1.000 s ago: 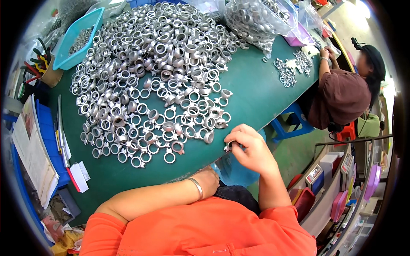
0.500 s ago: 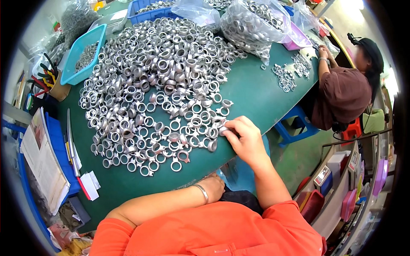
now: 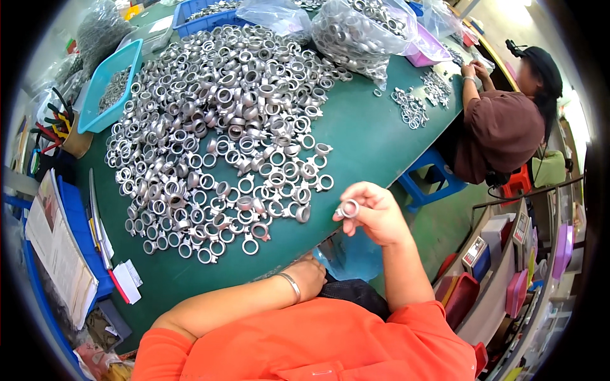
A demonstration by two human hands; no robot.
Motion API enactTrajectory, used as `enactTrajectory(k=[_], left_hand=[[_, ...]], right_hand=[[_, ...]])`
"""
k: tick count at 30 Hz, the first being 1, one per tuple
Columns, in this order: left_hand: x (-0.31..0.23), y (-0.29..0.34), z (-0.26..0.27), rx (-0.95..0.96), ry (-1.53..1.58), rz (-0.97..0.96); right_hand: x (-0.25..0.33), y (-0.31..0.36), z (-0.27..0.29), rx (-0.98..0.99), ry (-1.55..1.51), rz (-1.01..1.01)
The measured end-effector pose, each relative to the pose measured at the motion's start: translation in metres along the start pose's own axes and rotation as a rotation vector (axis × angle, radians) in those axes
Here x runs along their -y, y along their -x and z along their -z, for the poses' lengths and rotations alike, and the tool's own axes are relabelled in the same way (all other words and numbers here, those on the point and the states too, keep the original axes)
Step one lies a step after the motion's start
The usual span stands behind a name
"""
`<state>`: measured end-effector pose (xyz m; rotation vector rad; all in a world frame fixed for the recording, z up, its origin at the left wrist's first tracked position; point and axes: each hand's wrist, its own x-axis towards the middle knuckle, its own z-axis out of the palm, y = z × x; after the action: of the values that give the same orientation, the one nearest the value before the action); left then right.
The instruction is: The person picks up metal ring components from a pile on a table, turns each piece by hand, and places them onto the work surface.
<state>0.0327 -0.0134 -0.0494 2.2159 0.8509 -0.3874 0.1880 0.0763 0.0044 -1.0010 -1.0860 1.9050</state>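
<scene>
A small grey metal ring (image 3: 350,208) with a lug on its side is pinched between the thumb and fingers of my right hand (image 3: 381,214), raised near the table's front edge. Left of it spreads a large heap of similar metal rings (image 3: 222,108), piled high at the back and thinning to loose single ones in front. My left hand (image 3: 307,277), with a silver bangle at the wrist, lies low at the table's edge close to my body. Its fingers are mostly hidden from view.
The green table (image 3: 356,136) carries a turquoise tray (image 3: 95,120) of small parts, a blue crate (image 3: 197,26) and a clear bag of rings (image 3: 356,47). At right a co-worker (image 3: 508,127) handles parts near a blue stool (image 3: 432,181). Blue file holders (image 3: 79,235) stand at left.
My right hand has lifted the ring away from the heap's right edge, drawing it toward me and turning its opening into view. The view has shifted slightly; my left hand stays low.
</scene>
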Motion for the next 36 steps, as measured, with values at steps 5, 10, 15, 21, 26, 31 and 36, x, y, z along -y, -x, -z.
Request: enactTrajectory(k=[5,10,15,21,26,31,36], left_hand=[[-0.002,0.000,0.003,0.019,0.009,-0.024],[-0.002,-0.001,-0.002,-0.029,-0.063,-0.048],[-0.003,-0.003,-0.003,-0.025,-0.080,-0.034],[-0.006,0.001,0.007,0.021,-0.106,-0.039],[-0.004,0.003,0.009,0.054,-0.040,-0.031],[-0.005,0.004,0.010,0.043,-0.032,-0.014],[-0.006,0.003,0.008,0.053,-0.067,-0.013]], right_hand=[[0.006,0.012,0.018,0.102,0.297,0.249],[0.000,0.002,-0.017,0.019,0.788,0.500],[-0.018,-0.011,-0.044,-0.067,1.209,0.676],[-0.019,-0.005,-0.021,-0.096,0.561,0.200],[-0.011,0.000,-0.020,0.031,0.142,0.011],[-0.010,0.000,-0.017,0.060,0.083,-0.006],[-0.012,0.001,-0.016,0.075,-0.025,-0.008]])
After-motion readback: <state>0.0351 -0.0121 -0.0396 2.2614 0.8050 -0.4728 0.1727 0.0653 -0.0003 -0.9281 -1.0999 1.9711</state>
